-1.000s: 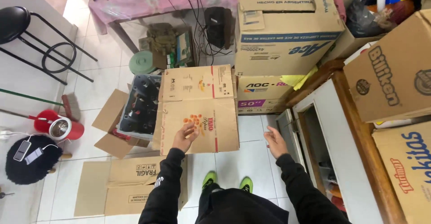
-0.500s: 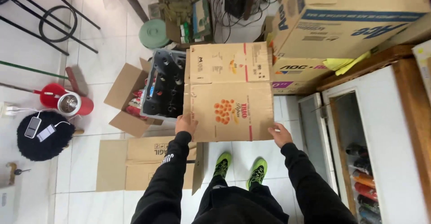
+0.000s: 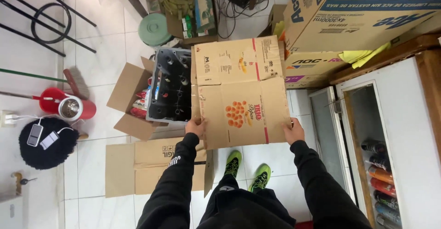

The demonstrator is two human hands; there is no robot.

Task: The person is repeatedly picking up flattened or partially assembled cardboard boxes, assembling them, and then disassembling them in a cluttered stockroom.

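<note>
Flattened cardboard box (image 3: 241, 96): held out flat in front of the person, above the white tiled floor (image 3: 105, 40) and well off it. Left hand (image 3: 196, 127) is clamped on the near left corner of the sheet, thumb on top, fingers hidden beneath. Right hand (image 3: 294, 130) is closed on the near right corner in the same manner. The sheet is plain brown, creased across the middle into two panels, with an orange printed cluster on the near panel, red stripes along the right side and small print on the far panel (none of it recorded here). The far edge overlaps the stacked cartons behind it in this view; contact cannot be confirmed.

Just beside the sheet's left edge stands a dark bottle crate (image 3: 172, 91), set in an open cardboard box (image 3: 131, 98) with its flaps spread. Below the left arm, another flattened carton (image 3: 147, 164) lies on the floor. The person's green shoes (image 3: 248, 171) show under the near edge of the held sheet.

At the right edge of the floor is a cabinet with a glass door (image 3: 326, 132), bottles (image 3: 379, 174) on its shelf. Large printed cartons (image 3: 358, 17) are stacked at the far right. At the left are a red dustpan (image 3: 50, 102), a round black stool seat (image 3: 48, 141) carrying two charging phones, and a green round lid (image 3: 155, 29) farther off.
</note>
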